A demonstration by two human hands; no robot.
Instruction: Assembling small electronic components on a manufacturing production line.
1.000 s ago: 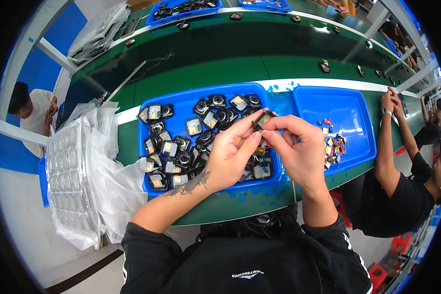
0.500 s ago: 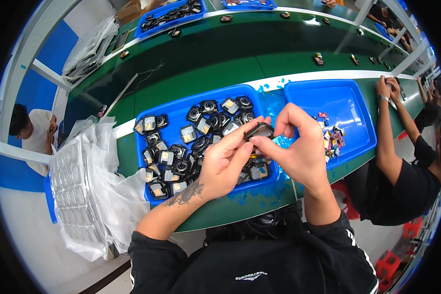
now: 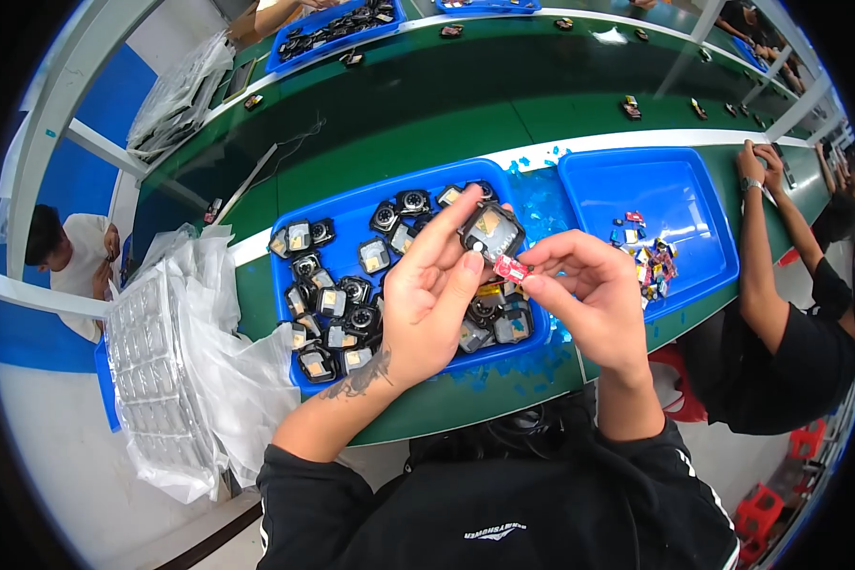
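"Above the left tray (image 3: 356, 209), the left hand (image 3: 429, 309) is rolling that black casing (image 3: 492, 230) face-up, gripping its side!"

"And the right hand (image 3: 589, 293) is pinching a small red piece (image 3: 511, 269) at its near edge, so the part is showing plainly."

"Room?"

"Tray's rim is running beneath those fingers; blue scraps (image 3: 541, 204) are littering the gap beyond."

Clear plastic trays (image 3: 147, 356) are on the left, near a person (image 3: 81, 261) in white. Red stools (image 3: 758, 513) sit on the right.
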